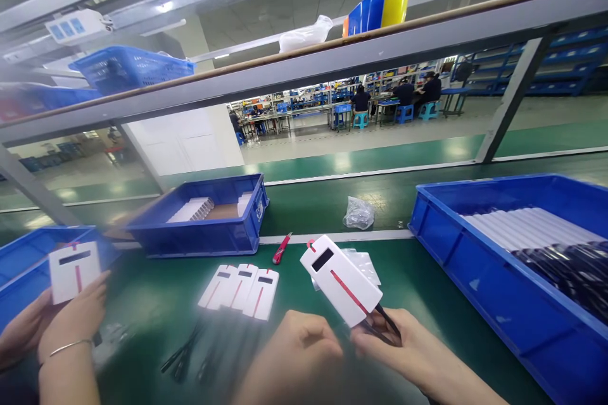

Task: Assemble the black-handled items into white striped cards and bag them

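Head view: over a green table [292, 291], the right hand [406, 345] has its grip closed round the black cables [390, 323] at the lower end of a white device [351, 281] with a red stripe. The left hand [304, 348], blurred, curls just beside; whether it holds anything, I cannot tell. Three similar devices [236, 293] lie leftward. Behind, a blue bin [204, 240] bears a label [259, 209] too small to read.

"What sort of place is seen here?"

"A factory assembly hall: the green workbench [294, 288] is lined with blue bins [465, 259], and matching white devices [243, 288] are laid in a row."

"Is that borne out farther back?"

"Yes: more workstations [387, 102] are occupied by people [361, 100] seated on coloured stools [404, 114]."
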Demonstrator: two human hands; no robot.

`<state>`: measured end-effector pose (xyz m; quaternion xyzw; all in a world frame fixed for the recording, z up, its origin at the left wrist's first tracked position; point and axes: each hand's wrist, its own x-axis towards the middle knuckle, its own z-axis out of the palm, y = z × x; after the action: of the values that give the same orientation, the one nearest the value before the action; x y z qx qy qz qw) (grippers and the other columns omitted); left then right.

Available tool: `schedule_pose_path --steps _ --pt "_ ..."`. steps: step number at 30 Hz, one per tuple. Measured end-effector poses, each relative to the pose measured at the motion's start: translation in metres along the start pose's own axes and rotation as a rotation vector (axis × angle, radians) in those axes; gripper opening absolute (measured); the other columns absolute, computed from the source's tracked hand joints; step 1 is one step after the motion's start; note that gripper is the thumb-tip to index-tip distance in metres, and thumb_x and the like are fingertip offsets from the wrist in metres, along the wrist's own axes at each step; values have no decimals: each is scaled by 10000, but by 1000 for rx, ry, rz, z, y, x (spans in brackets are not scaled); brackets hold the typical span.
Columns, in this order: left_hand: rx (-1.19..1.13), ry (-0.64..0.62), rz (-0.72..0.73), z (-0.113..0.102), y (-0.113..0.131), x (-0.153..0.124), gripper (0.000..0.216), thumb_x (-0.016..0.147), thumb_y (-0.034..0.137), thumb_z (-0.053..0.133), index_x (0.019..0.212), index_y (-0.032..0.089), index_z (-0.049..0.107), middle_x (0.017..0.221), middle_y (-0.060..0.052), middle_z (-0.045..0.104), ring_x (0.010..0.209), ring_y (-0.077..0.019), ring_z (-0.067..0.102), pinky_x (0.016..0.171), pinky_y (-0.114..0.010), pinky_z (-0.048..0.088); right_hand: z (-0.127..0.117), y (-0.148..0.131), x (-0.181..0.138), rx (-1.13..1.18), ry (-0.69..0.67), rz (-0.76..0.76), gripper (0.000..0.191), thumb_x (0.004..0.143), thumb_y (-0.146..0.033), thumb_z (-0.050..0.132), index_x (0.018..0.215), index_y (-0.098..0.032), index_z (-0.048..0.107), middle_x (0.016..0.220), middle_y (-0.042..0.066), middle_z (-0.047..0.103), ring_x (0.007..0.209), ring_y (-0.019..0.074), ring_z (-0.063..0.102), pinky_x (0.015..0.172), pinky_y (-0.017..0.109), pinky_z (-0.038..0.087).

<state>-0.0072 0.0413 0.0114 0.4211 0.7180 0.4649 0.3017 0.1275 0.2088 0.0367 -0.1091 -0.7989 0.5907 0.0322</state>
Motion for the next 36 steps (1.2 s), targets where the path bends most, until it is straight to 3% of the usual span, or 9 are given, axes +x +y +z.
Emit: schedule_pose_path --steps 8,15,19,23,27,30,34,36 --pt "14 16 -4 -3 1 2 214 843 264 617 710 154 743 701 -34 698 679 -156 613 634 -221 423 1 5 -3 45 -61 15 168 885 -359 613 918 -197 642 983 30 688 1025 257 638 910 294 503" --pt "-5 18 36 -1 -5 2 225 832 401 691 775 194 756 704 -22 711 686 -187 637 614 -245 462 5 7 3 29 -75 -6 170 898 -346 598 900 -179 629 918 7 640 940 228 599 796 266 472" --pt "-52 100 41 -9 -8 -1 219 902 428 657 906 222 732 919 -50 732 862 -222 669 714 -286 543 7 14 7 -44 -61 8 224 918 -367 539 805 -178 581 785 -22 579 766 172 527 657 243 400" --pt "-69 142 42 -46 -9 -17 243 987 385 552 1082 188 659 1135 -68 666 935 -183 649 823 -348 575 8 15 7 -87 -22 8 242 911 -367 531 741 -198 497 712 -46 513 681 138 453 593 239 336" --pt "-97 207 55 -115 -15 -45 446 985 538 438 907 215 735 772 -23 686 815 -178 679 643 -253 516 5 11 7 -120 -4 5 295 922 -434 533 745 -198 539 709 -33 583 687 160 528 601 238 377" --pt "-148 266 77 -157 -28 -59 466 892 641 521 764 256 751 549 4 583 695 -186 670 504 -226 432 -6 12 -1 -278 70 -7 407 965 -516 462 743 -205 601 726 -7 655 706 188 599 631 255 426" --pt "-193 312 66 -166 -53 -67 383 852 622 597 822 283 771 520 15 539 565 -153 607 427 -214 378 -40 30 -31 -531 192 -70 446 975 -553 447 725 -269 684 765 -2 739 746 210 690 657 258 520" --pt "-213 327 25 -164 -66 -72 322 847 566 642 894 279 780 542 22 553 490 -116 543 395 -193 343 -58 44 -50 -638 318 -178 368 930 -519 569 655 -311 701 656 -20 738 598 181 695 545 226 540"
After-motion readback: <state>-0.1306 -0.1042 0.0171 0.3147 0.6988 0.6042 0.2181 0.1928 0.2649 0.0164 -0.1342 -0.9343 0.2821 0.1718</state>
